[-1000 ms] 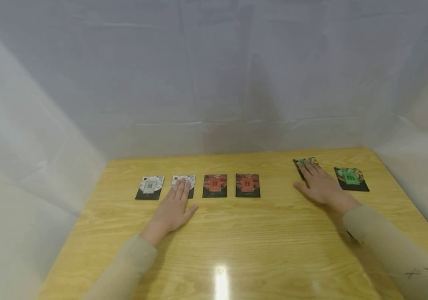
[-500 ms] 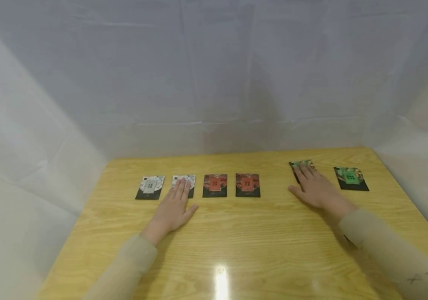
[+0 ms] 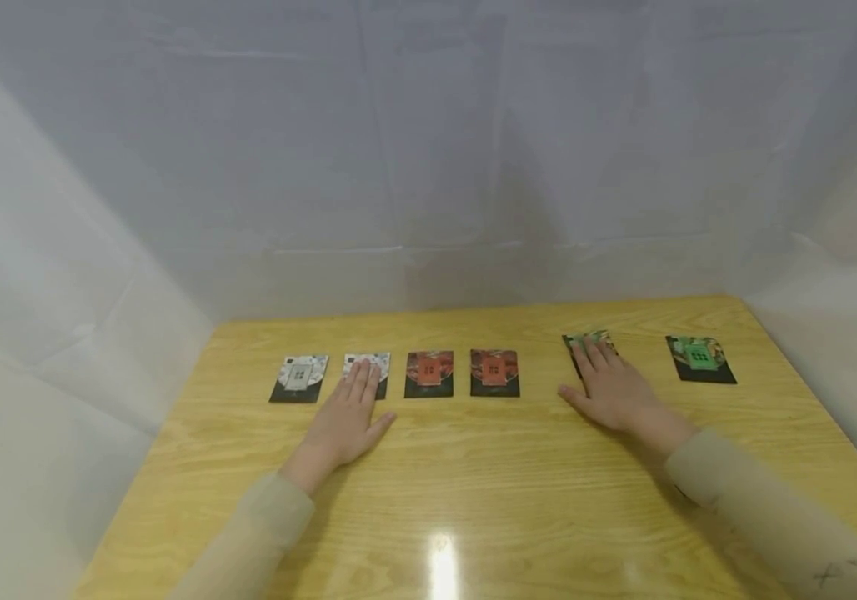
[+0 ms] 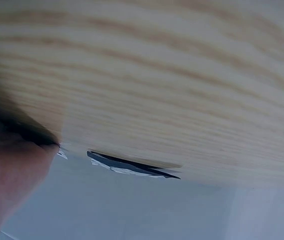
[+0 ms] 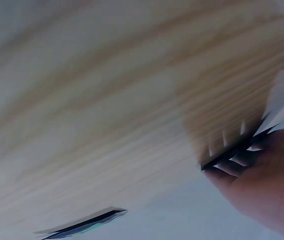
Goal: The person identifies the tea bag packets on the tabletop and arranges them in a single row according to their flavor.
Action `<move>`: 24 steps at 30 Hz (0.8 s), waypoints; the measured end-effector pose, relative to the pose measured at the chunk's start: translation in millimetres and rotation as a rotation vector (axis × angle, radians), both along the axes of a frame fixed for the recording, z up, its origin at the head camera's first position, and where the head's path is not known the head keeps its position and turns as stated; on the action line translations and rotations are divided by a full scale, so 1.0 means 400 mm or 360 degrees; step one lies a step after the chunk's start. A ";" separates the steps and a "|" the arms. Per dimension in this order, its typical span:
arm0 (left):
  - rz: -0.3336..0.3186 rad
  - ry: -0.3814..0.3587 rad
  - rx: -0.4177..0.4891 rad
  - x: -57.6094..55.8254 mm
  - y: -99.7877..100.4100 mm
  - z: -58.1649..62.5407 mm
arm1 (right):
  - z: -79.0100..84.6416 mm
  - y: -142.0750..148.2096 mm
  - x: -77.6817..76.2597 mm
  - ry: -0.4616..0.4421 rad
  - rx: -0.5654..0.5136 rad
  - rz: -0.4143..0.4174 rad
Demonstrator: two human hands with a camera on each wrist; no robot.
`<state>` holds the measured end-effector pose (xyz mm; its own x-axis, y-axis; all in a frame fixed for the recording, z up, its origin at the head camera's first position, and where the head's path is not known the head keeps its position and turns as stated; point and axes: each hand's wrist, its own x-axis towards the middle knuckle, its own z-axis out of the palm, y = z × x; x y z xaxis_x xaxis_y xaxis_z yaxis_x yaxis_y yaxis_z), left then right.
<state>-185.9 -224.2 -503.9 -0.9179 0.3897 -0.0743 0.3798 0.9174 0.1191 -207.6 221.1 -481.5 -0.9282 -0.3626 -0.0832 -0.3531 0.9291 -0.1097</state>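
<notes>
In the head view my left hand (image 3: pixel 343 421) lies flat with straight fingers over a black-and-white packet (image 3: pixel 379 362), covering much of it. Another white-patterned packet (image 3: pixel 298 377) lies just to its left. My right hand (image 3: pixel 613 392) rests, fingers spread, on a green-and-black packet (image 3: pixel 603 336) that sits tilted on the wood. Further right lies a second green packet (image 3: pixel 701 358). The right wrist view shows straight fingers against the dark packet edge (image 5: pixel 232 150). In the left wrist view the hand (image 4: pixel 14 175) is only partly visible.
Two red-and-black packets (image 3: pixel 429 374) (image 3: pixel 495 372) lie side by side between my hands. All sit along the far part of a wooden table (image 3: pixel 458 475). A pale sheet (image 3: pixel 428 167) hangs behind the table and along both sides.
My right hand has slid left and slightly nearer, and the green packet under it has moved along. My left hand and the other packets have kept their places.
</notes>
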 end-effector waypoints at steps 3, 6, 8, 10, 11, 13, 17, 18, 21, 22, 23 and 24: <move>0.0004 -0.0015 -0.0021 0.004 0.004 0.008 | 0.001 -0.017 0.011 -0.0021 -0.0007 -0.0013; 0.0007 -0.0018 -0.0057 0.006 0.007 0.014 | 0.001 -0.033 0.018 -0.0039 0.0005 -0.0028; 0.0011 -0.0019 -0.0076 0.007 0.008 0.014 | 0.001 -0.043 0.024 -0.0045 0.0016 -0.0039; 0.0011 -0.0015 -0.0076 0.008 0.009 0.013 | 0.003 -0.055 0.029 -0.0058 0.0015 -0.0052; 0.0012 -0.0013 -0.0074 0.009 0.009 0.013 | 0.003 -0.059 0.031 -0.0062 0.0015 -0.0060; 0.0014 -0.0014 -0.0069 0.010 0.010 0.013 | 0.005 -0.070 0.036 -0.0075 0.0014 -0.0081; 0.0014 -0.0020 -0.0058 0.011 0.010 0.016 | 0.009 -0.089 0.043 -0.0094 0.0009 -0.0114; 0.0016 -0.0023 -0.0058 0.010 0.010 0.016 | 0.010 -0.094 0.045 -0.0098 0.0009 -0.0119; 0.0015 -0.0016 -0.0059 0.008 0.008 0.014 | 0.010 -0.107 0.049 -0.0103 0.0015 -0.0120; 0.0015 -0.0013 -0.0065 0.007 0.007 0.012 | 0.011 -0.110 0.050 -0.0104 0.0018 -0.0121; 0.0014 -0.0008 -0.0066 0.006 0.007 0.011 | 0.011 -0.114 0.052 -0.0104 0.0019 -0.0121; 0.0012 -0.0005 -0.0067 0.006 0.007 0.011 | 0.012 -0.118 0.054 -0.0103 0.0018 -0.0121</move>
